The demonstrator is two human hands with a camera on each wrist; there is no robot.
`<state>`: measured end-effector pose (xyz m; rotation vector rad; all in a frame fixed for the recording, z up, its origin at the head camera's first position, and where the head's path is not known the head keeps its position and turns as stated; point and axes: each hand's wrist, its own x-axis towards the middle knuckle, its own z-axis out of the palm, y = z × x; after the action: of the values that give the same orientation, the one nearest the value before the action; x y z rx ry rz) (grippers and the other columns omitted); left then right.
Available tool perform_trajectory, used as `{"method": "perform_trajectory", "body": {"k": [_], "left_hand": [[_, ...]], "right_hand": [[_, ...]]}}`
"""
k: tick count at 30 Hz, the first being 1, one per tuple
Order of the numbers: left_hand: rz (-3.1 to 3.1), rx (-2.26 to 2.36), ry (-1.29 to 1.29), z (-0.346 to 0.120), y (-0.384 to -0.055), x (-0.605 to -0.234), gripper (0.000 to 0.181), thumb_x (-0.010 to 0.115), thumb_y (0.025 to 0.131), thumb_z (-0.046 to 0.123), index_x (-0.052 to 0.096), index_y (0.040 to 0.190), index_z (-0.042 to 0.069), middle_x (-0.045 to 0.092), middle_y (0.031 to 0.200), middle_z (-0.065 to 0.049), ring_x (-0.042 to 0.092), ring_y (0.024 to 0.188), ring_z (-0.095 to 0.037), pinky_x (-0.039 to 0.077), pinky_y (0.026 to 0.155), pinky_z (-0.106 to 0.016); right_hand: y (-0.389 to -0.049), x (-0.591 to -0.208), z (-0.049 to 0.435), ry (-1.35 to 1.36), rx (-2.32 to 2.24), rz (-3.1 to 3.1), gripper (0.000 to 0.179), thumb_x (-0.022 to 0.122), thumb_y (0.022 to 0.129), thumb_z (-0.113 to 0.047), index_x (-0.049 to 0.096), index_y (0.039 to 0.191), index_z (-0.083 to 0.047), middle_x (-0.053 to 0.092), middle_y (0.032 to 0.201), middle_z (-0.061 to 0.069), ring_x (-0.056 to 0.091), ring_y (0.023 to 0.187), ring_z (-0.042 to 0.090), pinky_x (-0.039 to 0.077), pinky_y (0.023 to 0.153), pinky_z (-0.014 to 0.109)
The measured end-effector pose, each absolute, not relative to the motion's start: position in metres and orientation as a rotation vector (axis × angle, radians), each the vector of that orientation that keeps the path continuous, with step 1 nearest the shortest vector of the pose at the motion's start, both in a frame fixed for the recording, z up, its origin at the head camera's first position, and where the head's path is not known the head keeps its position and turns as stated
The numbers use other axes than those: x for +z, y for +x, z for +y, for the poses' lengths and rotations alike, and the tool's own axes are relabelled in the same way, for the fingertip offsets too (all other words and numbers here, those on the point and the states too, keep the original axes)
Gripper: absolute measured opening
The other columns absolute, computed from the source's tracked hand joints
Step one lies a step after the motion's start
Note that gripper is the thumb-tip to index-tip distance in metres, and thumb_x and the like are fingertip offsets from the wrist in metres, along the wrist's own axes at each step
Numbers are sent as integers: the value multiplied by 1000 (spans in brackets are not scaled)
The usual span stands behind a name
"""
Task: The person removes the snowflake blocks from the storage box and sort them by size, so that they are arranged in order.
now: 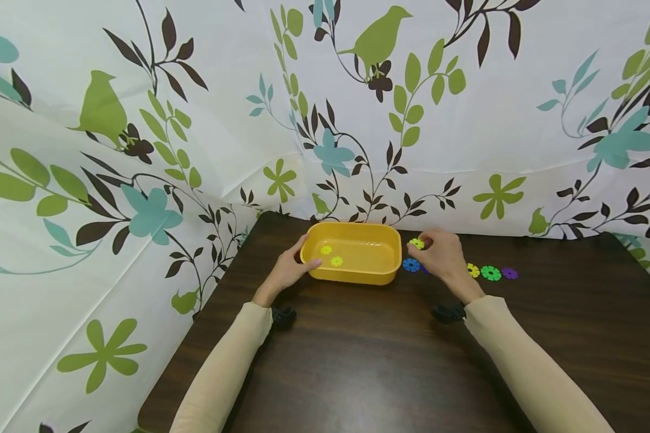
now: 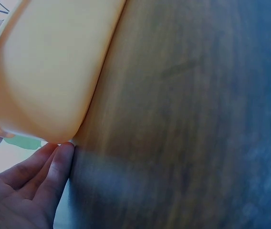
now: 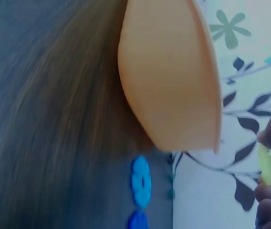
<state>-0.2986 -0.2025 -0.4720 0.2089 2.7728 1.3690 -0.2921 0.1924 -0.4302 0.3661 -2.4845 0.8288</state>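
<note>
A yellow plastic tub (image 1: 357, 278) stands near the table's far edge. My left hand (image 1: 288, 269) grips its left end, thumb over the rim and fingers along the outside; the left wrist view shows the fingertips (image 2: 65, 151) at the tub's lower corner. Inside lie two yellow-green notched discs (image 1: 336, 261). Just right of the tub, my right hand (image 1: 446, 255) pinches another yellow-green notched disc (image 3: 266, 164) between thumb and fingers, above the table. Below that hand lies a light blue notched disc (image 1: 411, 265), with a darker blue disc (image 3: 138, 220) beside it, partly hidden by the hand.
Farther right, the row continues with a yellow disc (image 1: 472, 270), a green disc (image 1: 490, 273) and a purple disc (image 1: 510, 273). The dark wooden table (image 1: 357, 355) meets a white patterned cloth (image 1: 439, 150) at its back and left sides.
</note>
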Motion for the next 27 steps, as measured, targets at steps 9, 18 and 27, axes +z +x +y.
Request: {"method": "perform_trajectory", "body": {"k": [9,18,27], "left_hand": [[2772,1366,204,-203,-299,-473,98,78,97,56,25,176,28,32,180,-16,34,166,-43,26,134,-69],[2775,1357,207,-204,-301,-477,99,77,97,59,24,176,31,30,181,-15,33,166,-43,26,134,-69],[2767,1367,210,-204,-299,-476,99,77,97,57,24,176,30,30,181,-14,32,167,-42,26,135,-69]], "right_hand": [[-280,-435,235,312,799,-2408,24,85,88,-17,83,91,7,77,87,26,74,75,39,60,72,58],[-268,-444,275,225,784,-2408,29,85,89,-18,81,95,10,76,89,29,73,78,43,57,75,60],[-256,-457,315,149,767,-2497,33,81,96,-16,78,106,15,73,98,34,71,86,47,56,80,63]]}}
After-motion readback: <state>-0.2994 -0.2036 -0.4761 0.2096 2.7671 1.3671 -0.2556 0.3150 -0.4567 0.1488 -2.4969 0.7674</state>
